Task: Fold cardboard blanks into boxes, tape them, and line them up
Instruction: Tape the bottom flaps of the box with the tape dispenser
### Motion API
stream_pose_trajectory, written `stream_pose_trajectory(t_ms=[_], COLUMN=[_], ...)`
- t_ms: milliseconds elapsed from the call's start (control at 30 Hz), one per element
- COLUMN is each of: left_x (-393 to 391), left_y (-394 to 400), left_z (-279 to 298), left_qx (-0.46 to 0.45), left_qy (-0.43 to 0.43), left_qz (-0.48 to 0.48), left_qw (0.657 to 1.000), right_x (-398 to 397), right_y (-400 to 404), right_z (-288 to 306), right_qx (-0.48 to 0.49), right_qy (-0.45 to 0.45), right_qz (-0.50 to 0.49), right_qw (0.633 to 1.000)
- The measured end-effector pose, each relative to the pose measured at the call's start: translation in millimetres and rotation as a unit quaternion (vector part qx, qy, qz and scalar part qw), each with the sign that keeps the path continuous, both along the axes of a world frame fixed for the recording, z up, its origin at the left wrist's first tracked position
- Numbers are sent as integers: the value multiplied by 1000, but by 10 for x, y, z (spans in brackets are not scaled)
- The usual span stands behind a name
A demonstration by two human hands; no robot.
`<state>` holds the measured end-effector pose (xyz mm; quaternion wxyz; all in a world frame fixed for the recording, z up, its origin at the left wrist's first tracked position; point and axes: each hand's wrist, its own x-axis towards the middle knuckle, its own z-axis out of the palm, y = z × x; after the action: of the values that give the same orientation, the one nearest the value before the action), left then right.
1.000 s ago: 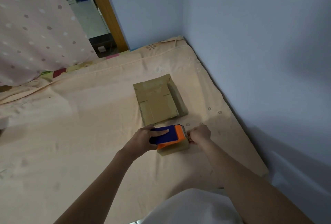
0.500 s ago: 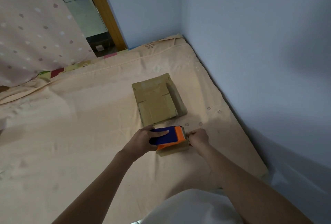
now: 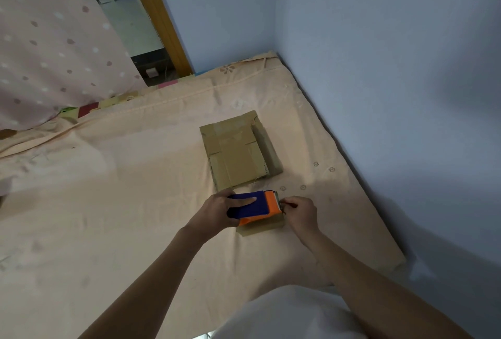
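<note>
Head view: a blue and orange tape dispenser [image 3: 253,207] is gripped by the left hand [image 3: 217,210], fingers curled round its blue body, and is pressed down on a small cardboard box [image 3: 261,226] that lies on the peach bedsheet [image 3: 122,203] just in front of the person. The right hand [image 3: 301,212] is held at the dispenser's orange cutter end, fingers curled in a pinch there; what is pinched is judged to be the tape end, though the tape itself cannot be made out. The dispenser's long axis is laid left to right across the box, with the cutter pointing to the right hand. The box is mostly hidden beneath the dispenser, only its near edge showing. A stack of cardboard blanks [image 3: 238,154] is seen just beyond the hands, close to the blue wall [image 3: 393,81]. The tape is judged ready to be drawn rightward over the box's right edge.
</note>
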<state>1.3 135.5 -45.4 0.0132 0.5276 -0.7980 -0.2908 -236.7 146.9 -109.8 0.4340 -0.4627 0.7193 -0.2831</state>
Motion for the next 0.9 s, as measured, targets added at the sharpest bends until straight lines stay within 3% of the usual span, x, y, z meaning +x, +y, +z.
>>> stream_pose_trajectory(t_ms=[167, 433, 700, 833, 900], left_x=[1, -4, 267, 644, 670], left_y=[-1, -44, -137, -55, 26], left_z=[5, 30, 203, 210, 163], left_qx=[0, -26, -20, 17, 34], left_qy=[-4, -58, -95, -116, -116], left_qz=[-10, -37, -45, -21, -12], left_qw=[1000, 997, 994, 993, 993], right_x=[-73, -44, -80, -104, -30], right_y=[-78, -191, -247, -197, -192], right_z=[32, 4, 40, -1, 14], right_qx=[55, 120, 88, 110, 92], right_qy=[-52, -27, 30, -30, -11], right_qz=[4, -10, -21, -20, -9], right_qw=[997, 992, 995, 993, 996])
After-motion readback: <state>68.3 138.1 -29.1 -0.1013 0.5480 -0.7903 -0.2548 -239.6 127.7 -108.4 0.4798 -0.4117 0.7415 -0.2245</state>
